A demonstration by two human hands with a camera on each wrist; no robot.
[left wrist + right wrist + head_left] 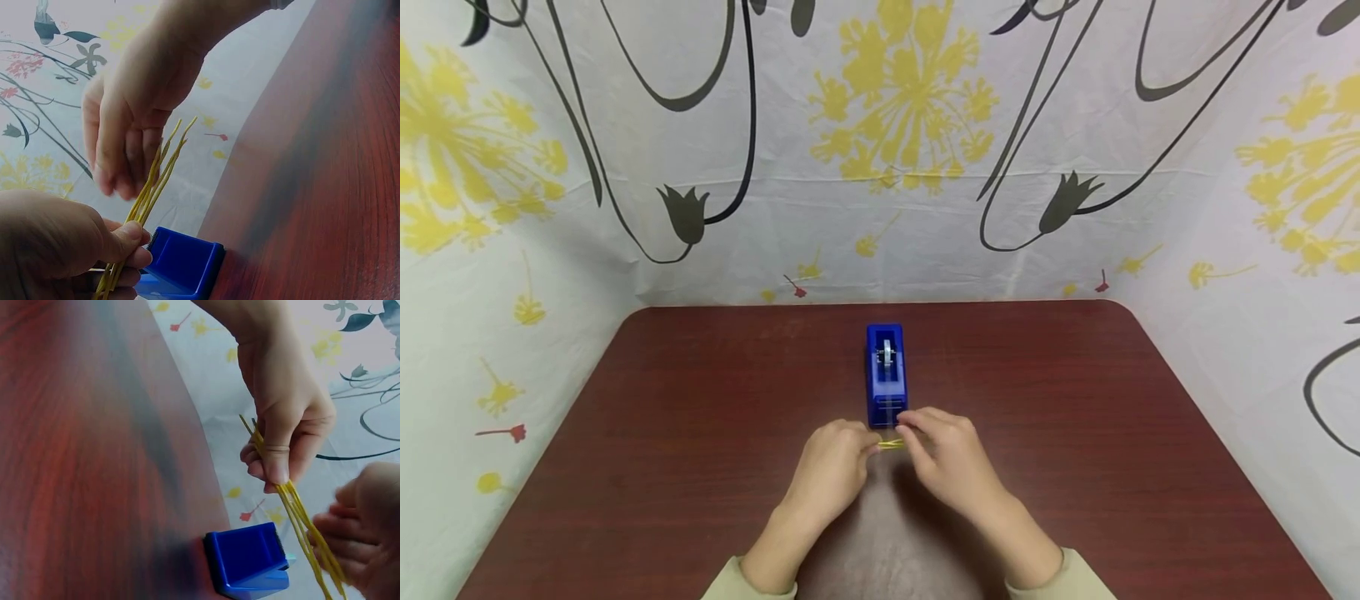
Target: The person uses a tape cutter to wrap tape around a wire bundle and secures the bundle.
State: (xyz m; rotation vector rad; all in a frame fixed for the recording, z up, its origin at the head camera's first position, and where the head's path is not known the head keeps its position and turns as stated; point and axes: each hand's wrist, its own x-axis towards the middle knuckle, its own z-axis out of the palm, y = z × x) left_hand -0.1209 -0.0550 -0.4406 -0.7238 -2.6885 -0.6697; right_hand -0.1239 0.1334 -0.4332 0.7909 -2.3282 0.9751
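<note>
A dark reddish-brown table (700,400) with streaked wood grain and rounded far corners fills the foreground, a pale glare between the forearms. Creased white sheeting (737,271) rises behind it and along both sides, printed with yellow flower heads, grey curling stems and small red blossoms. The left hand (835,468) pinches yellow strands (891,444) just in front of the blue tape dispenser (887,389). The right hand (952,460) has its fingers loosely bent beside them; whether it touches the strands, I cannot tell.
</note>
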